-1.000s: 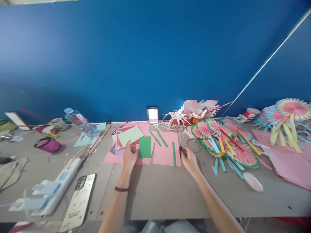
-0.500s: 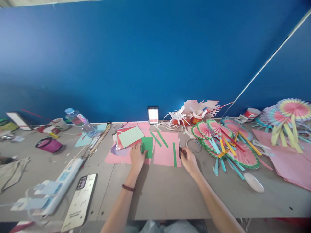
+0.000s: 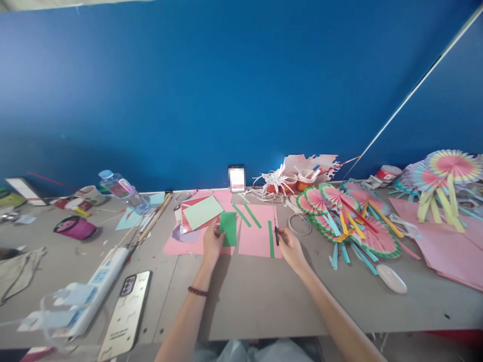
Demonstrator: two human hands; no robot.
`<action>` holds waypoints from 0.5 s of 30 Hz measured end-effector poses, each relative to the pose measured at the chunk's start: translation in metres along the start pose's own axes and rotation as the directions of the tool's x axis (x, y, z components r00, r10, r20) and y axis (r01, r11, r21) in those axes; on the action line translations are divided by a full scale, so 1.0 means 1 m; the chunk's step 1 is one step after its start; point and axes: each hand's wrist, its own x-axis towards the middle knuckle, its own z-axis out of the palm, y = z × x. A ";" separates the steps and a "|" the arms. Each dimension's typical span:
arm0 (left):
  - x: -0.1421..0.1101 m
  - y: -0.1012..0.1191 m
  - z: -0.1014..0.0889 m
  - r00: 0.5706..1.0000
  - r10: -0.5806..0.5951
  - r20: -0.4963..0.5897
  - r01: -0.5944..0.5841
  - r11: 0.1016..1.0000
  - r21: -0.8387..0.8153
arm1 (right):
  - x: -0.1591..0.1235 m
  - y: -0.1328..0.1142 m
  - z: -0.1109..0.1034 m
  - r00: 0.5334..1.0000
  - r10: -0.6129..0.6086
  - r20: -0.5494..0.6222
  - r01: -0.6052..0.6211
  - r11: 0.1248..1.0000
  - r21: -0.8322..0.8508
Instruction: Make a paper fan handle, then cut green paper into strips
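Observation:
My left hand [image 3: 213, 242] pinches the near left edge of a green paper rectangle [image 3: 229, 228] that lies partly on pink paper sheets [image 3: 256, 236]. My right hand [image 3: 290, 245] is closed round the dark handles of a pair of scissors [image 3: 275, 227], blades pointing away from me over the pink sheet. Three thin green paper strips [image 3: 270, 239] lie on that sheet between my hands. A red and pale green card stack [image 3: 198, 212] sits just beyond my left hand.
Pleated paper fans [image 3: 349, 218] with coloured strips fill the right side, a tape ring [image 3: 300, 224] beside them. On the left lie a phone [image 3: 126, 314], a power strip [image 3: 88, 291], wooden sticks [image 3: 153, 218], a water bottle [image 3: 124, 191]. Paper cups [image 3: 298, 182] stand at the blue wall.
My left hand slid right from the card stack and took the edge of the green rectangle. My right hand with the scissors shifted slightly left toward the green strips.

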 end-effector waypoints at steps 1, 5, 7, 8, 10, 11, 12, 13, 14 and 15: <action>0.000 0.002 0.000 1.000 -0.005 -0.003 0.005 1.000 -0.007 | 0.000 -0.003 0.001 1.000 0.015 0.021 -0.016 0.999 0.037; -0.001 0.015 0.000 1.000 0.002 -0.022 -0.003 0.998 -0.056 | 0.001 -0.020 0.005 0.981 0.135 0.140 -0.165 0.958 0.235; 0.003 0.025 0.001 1.000 -0.027 -0.001 0.027 0.984 -0.176 | 0.002 -0.031 0.007 0.949 0.194 0.247 -0.270 0.905 0.328; 0.007 0.030 0.003 0.999 -0.049 0.024 0.053 0.965 -0.256 | 0.004 -0.037 0.009 0.936 0.209 0.284 -0.307 0.879 0.365; 0.018 0.038 0.005 0.994 -0.104 0.040 0.112 0.909 -0.402 | 0.008 -0.046 0.014 0.917 0.216 0.334 -0.351 0.836 0.423; 0.025 0.040 0.006 0.989 -0.142 0.038 0.144 0.876 -0.461 | 0.011 -0.049 0.017 0.909 0.229 0.347 -0.372 0.821 0.432; 0.032 0.042 0.007 0.983 -0.181 0.020 0.165 0.842 -0.514 | 0.014 -0.050 0.022 0.898 0.256 0.359 -0.402 0.808 0.431; 0.039 0.042 0.007 0.977 -0.212 0.012 0.182 0.808 -0.561 | 0.017 -0.050 0.027 0.890 0.275 0.365 -0.426 0.789 0.442; 0.046 0.040 0.008 0.971 -0.238 0.012 0.198 0.779 -0.595 | 0.020 -0.048 0.033 0.885 0.281 0.370 -0.439 0.769 0.466; 0.051 0.038 0.009 0.967 -0.253 0.017 0.209 0.756 -0.620 | 0.022 -0.045 0.039 0.884 0.289 0.368 -0.447 0.753 0.484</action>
